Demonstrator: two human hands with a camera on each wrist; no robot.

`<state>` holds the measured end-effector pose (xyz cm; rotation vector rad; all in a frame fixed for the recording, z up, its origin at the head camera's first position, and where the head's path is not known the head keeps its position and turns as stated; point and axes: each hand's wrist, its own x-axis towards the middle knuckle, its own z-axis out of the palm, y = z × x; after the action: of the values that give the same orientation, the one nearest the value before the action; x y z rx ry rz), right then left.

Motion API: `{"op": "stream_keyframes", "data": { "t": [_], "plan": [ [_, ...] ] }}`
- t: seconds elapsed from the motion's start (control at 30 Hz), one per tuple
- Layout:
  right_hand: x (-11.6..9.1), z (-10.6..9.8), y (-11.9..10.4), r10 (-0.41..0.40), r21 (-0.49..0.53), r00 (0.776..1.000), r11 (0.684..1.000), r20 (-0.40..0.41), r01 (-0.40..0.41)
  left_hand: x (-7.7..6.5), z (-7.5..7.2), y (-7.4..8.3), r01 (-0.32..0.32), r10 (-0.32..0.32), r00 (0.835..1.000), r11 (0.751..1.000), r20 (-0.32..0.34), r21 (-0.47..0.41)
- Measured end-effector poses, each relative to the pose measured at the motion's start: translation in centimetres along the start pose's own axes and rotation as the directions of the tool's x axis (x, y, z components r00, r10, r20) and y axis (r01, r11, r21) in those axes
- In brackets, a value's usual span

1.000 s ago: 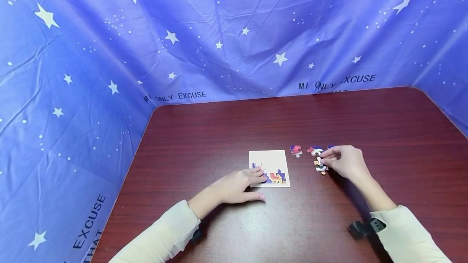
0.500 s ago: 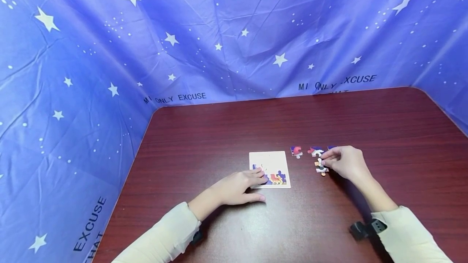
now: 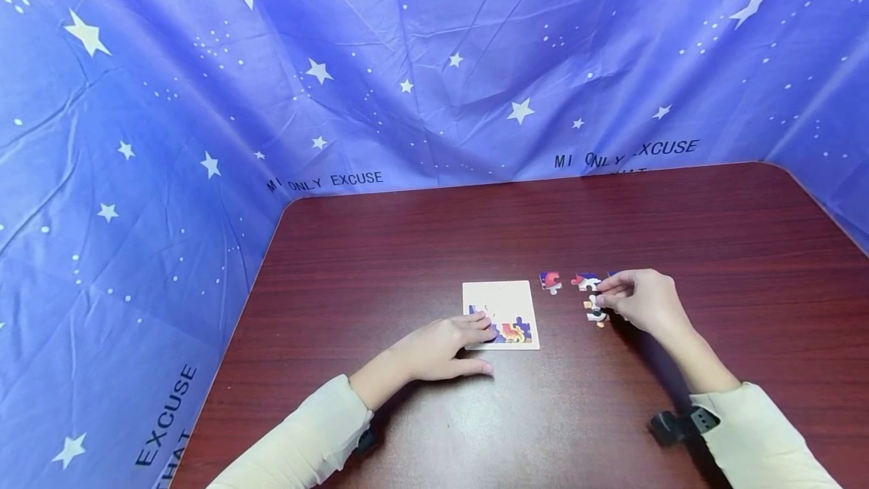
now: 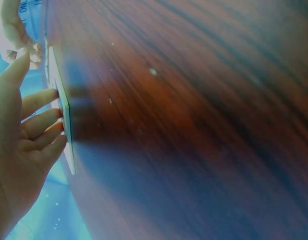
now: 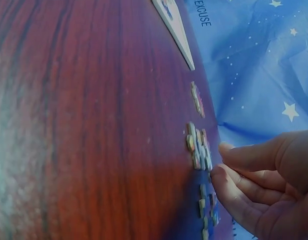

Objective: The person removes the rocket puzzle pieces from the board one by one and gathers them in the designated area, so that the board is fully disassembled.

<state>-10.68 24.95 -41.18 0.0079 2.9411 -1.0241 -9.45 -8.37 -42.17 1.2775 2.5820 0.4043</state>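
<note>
My left hand (image 3: pixel 444 349) lies on the left part of a square pale puzzle board (image 3: pixel 498 294), its fingers extended over the board's edge. Several colourful pieces (image 3: pixel 514 332) fill the board's lower part, partly hidden by the fingers. In the left wrist view, the fingertips touch the board (image 4: pixel 68 125). My right hand (image 3: pixel 645 304) bends its thumb and forefinger toward a white, black and orange puzzle piece (image 3: pixel 595 312). In the right wrist view, these two fingertips show a small gap beside the upright-looking pieces (image 5: pixel 198 145); whether they pinch one is unclear.
A red and purple piece (image 3: pixel 551 282) lies right of the board, and another red, white and purple piece (image 3: pixel 585 281) lies farther right. More pieces (image 5: pixel 208 212) are partly behind the right hand. The dark red wooden table (image 3: pixel 407 240) meets a blue star-patterned curtain (image 3: pixel 434 59).
The right thumb and forefinger have shifted very slightly beside the white, black and orange piece. The left hand and the board stay almost where they were.
</note>
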Motion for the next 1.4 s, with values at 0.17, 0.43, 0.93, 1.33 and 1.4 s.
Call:
{"op": "stream_keyframes", "data": {
  "t": [0.17,0.43,0.93,1.33,1.4],
  "plan": [
    [0.2,0.3,-1.1,-0.053,0.012,0.998,0.999,-0.017,0.053,0.2,-0.3,0.2,0.013,-0.013,1.0,1.0,-0.008,0.011],
    [0.9,2.0,-3.9,-0.054,0.118,0.996,0.992,0.064,0.047,0.5,-0.4,0.2,0.012,-0.012,0.998,1.0,-0.054,0.005],
    [2.6,6.9,-8.1,-0.254,0.152,0.952,0.962,0.173,0.229,-1.2,0.0,0.2,0.011,-0.009,0.998,0.999,-0.065,0.031],
    [2.8,8.7,-9.6,-0.266,0.171,0.928,0.959,0.262,0.227,-2.4,0.9,0.9,-0.023,0.024,1.0,0.994,-0.011,0.108],
    [2.9,8.8,-9.7,-0.271,0.165,0.925,0.958,0.266,0.233,-2.5,1.0,0.9,-0.018,0.02,1.0,0.994,-0.011,0.112]
  ]
}}
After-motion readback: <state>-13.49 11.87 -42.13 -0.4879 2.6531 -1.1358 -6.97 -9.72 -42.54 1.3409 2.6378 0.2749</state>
